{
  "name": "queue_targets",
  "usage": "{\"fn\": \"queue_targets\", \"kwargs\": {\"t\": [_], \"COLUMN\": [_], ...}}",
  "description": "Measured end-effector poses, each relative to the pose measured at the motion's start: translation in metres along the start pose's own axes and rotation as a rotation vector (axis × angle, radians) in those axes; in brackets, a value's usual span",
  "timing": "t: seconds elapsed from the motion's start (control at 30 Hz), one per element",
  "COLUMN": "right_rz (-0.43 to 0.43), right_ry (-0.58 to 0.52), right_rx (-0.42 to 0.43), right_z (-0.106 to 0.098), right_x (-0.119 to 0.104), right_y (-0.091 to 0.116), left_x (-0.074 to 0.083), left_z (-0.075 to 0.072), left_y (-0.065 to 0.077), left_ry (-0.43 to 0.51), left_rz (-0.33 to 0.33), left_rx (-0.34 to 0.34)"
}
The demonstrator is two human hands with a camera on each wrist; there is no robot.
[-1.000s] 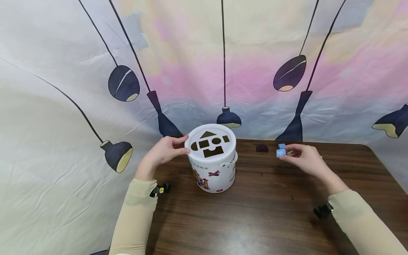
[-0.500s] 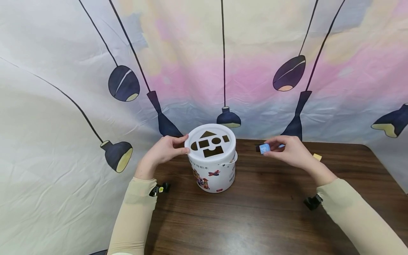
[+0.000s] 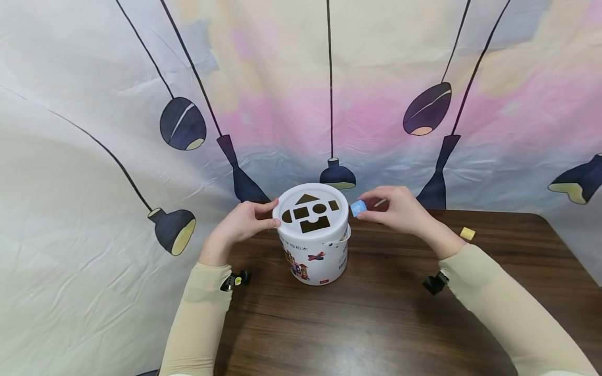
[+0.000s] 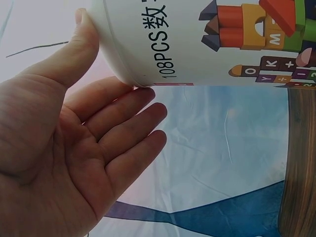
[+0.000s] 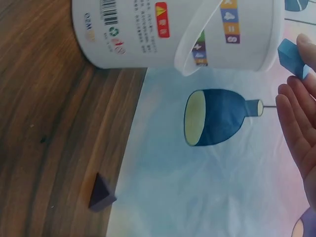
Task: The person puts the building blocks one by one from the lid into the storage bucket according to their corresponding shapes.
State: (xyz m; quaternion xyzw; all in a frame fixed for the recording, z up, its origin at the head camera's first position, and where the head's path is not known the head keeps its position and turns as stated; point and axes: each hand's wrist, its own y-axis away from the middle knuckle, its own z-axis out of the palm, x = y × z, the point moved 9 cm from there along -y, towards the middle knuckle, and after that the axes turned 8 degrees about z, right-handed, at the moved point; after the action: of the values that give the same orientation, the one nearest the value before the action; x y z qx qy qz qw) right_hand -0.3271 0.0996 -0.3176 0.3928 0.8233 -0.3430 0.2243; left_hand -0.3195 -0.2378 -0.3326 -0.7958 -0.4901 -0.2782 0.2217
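The blue block (image 3: 358,209) was pinched in the fingers of the right hand (image 3: 397,210), just beside the rim of the slotted lid (image 3: 329,223). The white bucket (image 3: 320,263) stood upright on the wooden table (image 3: 338,324). The left hand (image 3: 241,223) touched the lid, fingers extended. A yellow block (image 3: 467,233) lay well apart.

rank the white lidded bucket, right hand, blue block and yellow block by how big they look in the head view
1. White lidded bucket
2. Right hand
3. Blue block and yellow block: too alike to rank; the blue one is partly covered.
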Motion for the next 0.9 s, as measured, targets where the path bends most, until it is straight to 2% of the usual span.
{"fn": "queue_targets", "kwargs": {"t": [0.3,0.7,0.9], "right_rz": [0.0,0.04,0.059], "right_ry": [-0.037,-0.03,0.009], "right_rx": [-0.029,-0.066,-0.091], "right_z": [0.004,0.017,0.024], "right_x": [-0.018,-0.022,-0.022], "right_y": [-0.025,-0.039,-0.044], "left_x": [-0.001,0.0,0.0], "left_z": [0.0,0.0,0.001], "left_y": [0.0,0.0,0.0], "left_ry": [0.008,0.001,0.002], "left_rz": [-0.008,-0.003,0.004], "left_rx": [0.003,0.002,0.001]}}
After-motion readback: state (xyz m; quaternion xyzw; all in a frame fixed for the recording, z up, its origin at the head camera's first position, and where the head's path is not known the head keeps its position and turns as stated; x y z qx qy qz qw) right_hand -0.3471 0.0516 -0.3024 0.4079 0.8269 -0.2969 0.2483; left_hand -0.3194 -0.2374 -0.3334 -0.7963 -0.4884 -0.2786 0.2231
